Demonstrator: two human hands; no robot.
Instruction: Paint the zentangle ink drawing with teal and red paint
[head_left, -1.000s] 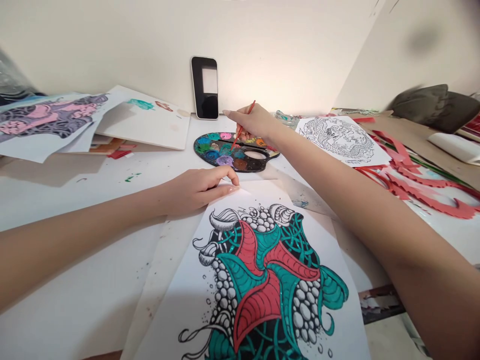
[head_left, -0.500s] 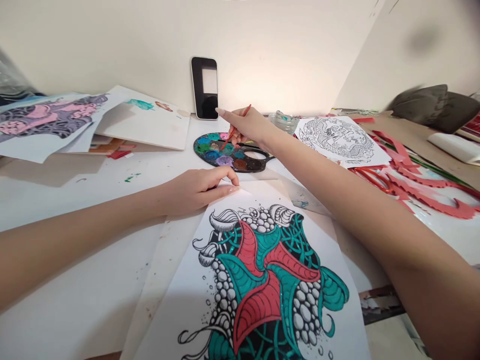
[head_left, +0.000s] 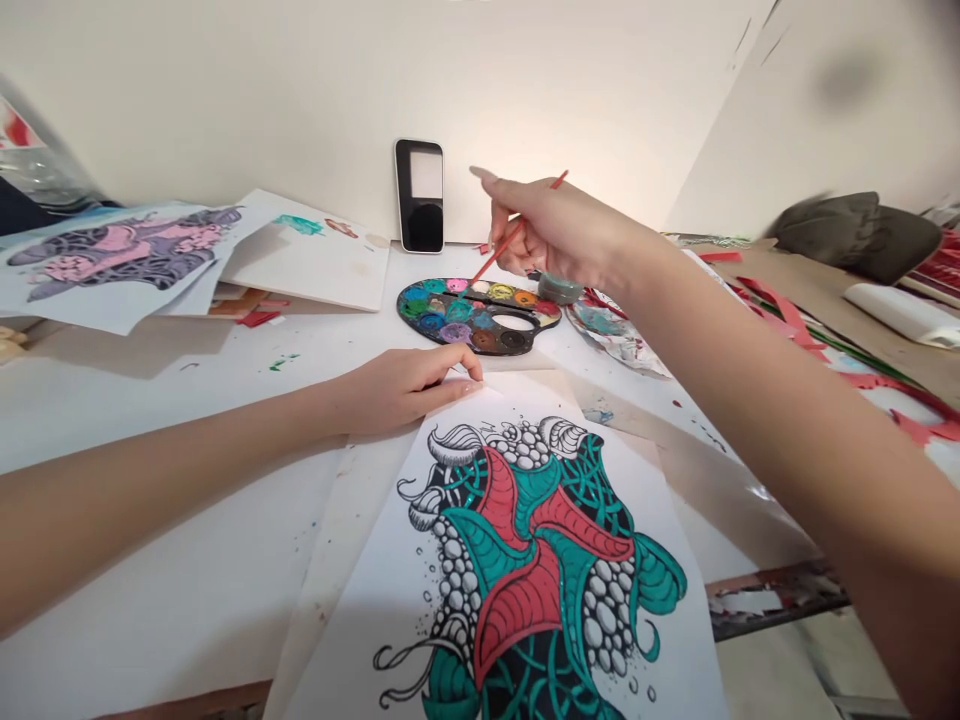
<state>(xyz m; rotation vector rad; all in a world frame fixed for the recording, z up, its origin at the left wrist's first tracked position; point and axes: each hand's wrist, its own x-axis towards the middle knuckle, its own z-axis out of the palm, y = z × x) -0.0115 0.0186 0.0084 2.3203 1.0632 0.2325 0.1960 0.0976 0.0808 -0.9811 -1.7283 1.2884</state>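
One red paintbrush [head_left: 486, 268] is pinched tight in the right hand [head_left: 551, 228], just above the paint palette [head_left: 401, 305] near the back edge of the table [head_left: 187, 520]. The left hand [head_left: 397, 390] lies open, resting on the top edge of the painted drawing [head_left: 397, 590].

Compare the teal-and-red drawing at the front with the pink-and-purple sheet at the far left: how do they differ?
The teal-and-red drawing uses teal, coral red and black, while the pink-and-purple sheet shows pink on greyish purple. The drawing lies nearest the viewer, with the left hand at its top edge; the sheet lies farther off to the left, with no hand on it. Both show ornate patterned designs on white grounds.
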